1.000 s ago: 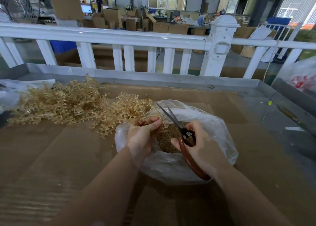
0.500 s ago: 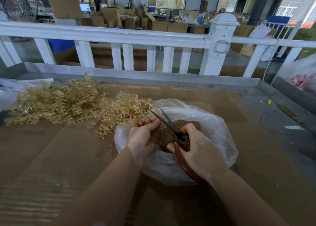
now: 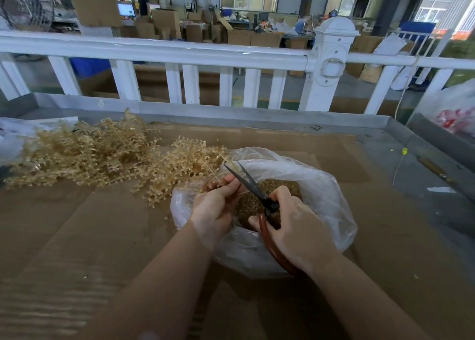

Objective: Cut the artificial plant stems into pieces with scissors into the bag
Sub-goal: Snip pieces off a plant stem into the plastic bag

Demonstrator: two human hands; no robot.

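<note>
A pile of tan artificial plant stems [image 3: 84, 152] lies on the cardboard at the left. A clear plastic bag [image 3: 321, 193] sits open in the middle, with cut tan pieces [image 3: 280, 188] inside. My left hand [image 3: 216, 206] pinches a thin stem at the bag's left rim. My right hand [image 3: 295, 226] grips the red-brown handles of the scissors [image 3: 246, 183], whose dark blades are slightly apart and point up-left beside my left fingers.
Brown cardboard [image 3: 77, 237] covers a metal table with a raised rim [image 3: 231, 116]. A white railing [image 3: 180, 54] runs behind it. A tool with a wooden handle [image 3: 434, 170] lies at the right, and another plastic bag [image 3: 457, 111] at the far right.
The scissors and my right hand have moved left toward my left hand, and the blades have narrowed around the stem held there.
</note>
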